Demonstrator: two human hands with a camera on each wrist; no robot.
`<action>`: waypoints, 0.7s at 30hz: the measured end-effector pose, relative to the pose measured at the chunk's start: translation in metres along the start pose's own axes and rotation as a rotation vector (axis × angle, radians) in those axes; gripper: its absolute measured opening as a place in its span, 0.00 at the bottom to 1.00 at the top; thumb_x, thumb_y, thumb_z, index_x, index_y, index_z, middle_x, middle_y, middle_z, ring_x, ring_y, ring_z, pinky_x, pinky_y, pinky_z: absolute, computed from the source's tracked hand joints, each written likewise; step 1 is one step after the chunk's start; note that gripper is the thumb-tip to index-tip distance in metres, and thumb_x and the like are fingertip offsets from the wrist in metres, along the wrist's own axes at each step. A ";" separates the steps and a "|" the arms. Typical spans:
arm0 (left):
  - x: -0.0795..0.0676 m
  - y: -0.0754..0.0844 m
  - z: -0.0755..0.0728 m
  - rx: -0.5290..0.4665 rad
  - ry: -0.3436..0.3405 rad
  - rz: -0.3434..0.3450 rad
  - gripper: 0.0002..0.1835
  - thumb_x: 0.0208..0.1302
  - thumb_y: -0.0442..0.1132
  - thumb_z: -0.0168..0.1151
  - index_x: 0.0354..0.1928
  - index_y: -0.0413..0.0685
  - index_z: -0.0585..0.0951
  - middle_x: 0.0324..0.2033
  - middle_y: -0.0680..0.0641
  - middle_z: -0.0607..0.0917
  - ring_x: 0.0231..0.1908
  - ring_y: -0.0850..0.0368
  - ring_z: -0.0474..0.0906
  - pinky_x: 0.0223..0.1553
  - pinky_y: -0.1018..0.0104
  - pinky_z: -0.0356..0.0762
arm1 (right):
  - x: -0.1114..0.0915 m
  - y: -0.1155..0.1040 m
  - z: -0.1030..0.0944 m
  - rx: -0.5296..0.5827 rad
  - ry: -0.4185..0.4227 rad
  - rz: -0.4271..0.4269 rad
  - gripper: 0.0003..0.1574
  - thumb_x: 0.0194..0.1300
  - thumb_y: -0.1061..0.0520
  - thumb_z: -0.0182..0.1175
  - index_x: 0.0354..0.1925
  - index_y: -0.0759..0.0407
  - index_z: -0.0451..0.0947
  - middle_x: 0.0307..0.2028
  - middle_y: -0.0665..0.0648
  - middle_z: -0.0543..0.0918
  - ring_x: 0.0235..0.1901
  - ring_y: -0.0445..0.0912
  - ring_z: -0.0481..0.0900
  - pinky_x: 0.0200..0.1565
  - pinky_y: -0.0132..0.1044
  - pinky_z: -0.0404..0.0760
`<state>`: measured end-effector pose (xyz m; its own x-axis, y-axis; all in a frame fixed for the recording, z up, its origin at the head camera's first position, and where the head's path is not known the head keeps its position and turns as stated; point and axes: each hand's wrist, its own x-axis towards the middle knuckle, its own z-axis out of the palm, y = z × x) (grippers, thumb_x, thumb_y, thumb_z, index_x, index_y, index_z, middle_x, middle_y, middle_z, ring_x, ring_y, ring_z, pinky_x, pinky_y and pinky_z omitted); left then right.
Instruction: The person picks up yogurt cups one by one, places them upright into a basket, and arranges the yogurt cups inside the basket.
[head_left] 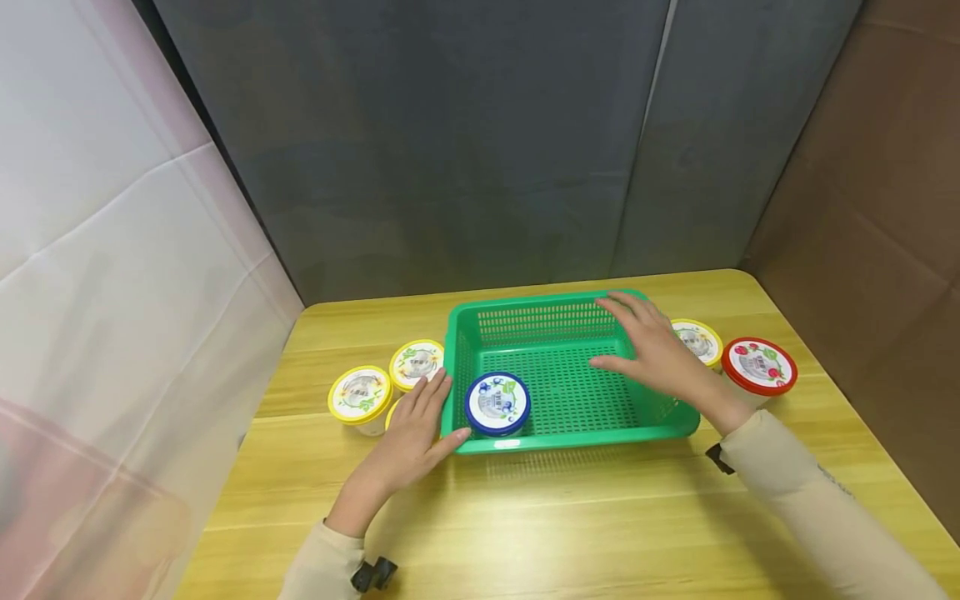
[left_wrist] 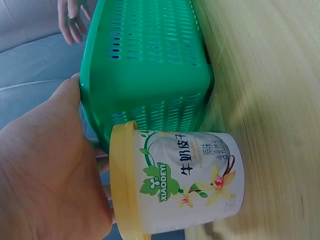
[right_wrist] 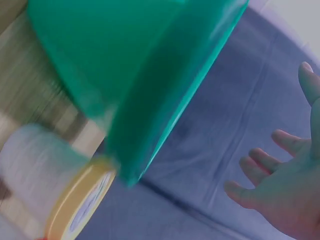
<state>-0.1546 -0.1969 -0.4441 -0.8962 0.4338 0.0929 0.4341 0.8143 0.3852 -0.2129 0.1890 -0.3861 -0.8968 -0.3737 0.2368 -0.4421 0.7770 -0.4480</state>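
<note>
A green plastic basket (head_left: 577, 440) with slotted walls stands on the table, and a blue-lidded cup (head_left: 498, 404) sits in its near left corner. My left hand (head_left: 412, 433) lies at the basket's left rim, its fingers extended and thumb by the near corner. Below that hand stands a yellow-lidded cup (left_wrist: 185, 185), mostly covered in the head view. Over the basket's right side hovers my right hand (head_left: 660, 354), fingers spread, holding nothing. In the right wrist view, this hand (right_wrist: 285, 180) is apart from the basket rim (right_wrist: 165, 120).
Left of the basket are two more yellow-lidded cups, one nearer (head_left: 360, 393) and one farther back (head_left: 416, 364). At its right stand a yellow-lidded cup (head_left: 699, 340) and a red-lidded cup (head_left: 759, 367). A grey curtain (head_left: 450, 150) hangs behind the wooden table (head_left: 525, 533).
</note>
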 end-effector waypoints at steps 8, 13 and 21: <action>0.001 -0.001 0.001 0.005 0.008 0.004 0.44 0.71 0.61 0.52 0.78 0.44 0.50 0.79 0.44 0.48 0.78 0.36 0.44 0.74 0.35 0.47 | -0.013 0.028 -0.023 -0.006 0.051 0.069 0.56 0.61 0.41 0.68 0.77 0.53 0.52 0.75 0.67 0.54 0.73 0.69 0.50 0.68 0.73 0.51; 0.002 0.000 0.001 0.008 0.013 0.010 0.44 0.71 0.60 0.52 0.78 0.44 0.50 0.79 0.44 0.49 0.78 0.36 0.44 0.74 0.36 0.48 | -0.022 0.040 -0.033 0.006 0.049 0.137 0.56 0.62 0.38 0.66 0.78 0.49 0.49 0.77 0.65 0.51 0.74 0.67 0.48 0.68 0.72 0.52; 0.002 0.000 0.000 0.002 0.008 0.010 0.44 0.71 0.61 0.52 0.78 0.44 0.50 0.79 0.44 0.49 0.78 0.36 0.44 0.74 0.35 0.48 | -0.030 0.048 -0.032 0.018 0.031 0.181 0.57 0.62 0.37 0.66 0.78 0.50 0.49 0.77 0.65 0.50 0.76 0.66 0.45 0.69 0.74 0.46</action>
<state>-0.1562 -0.1965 -0.4445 -0.8927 0.4384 0.1042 0.4428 0.8108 0.3828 -0.2066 0.2540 -0.3874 -0.9609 -0.2127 0.1774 -0.2742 0.8207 -0.5013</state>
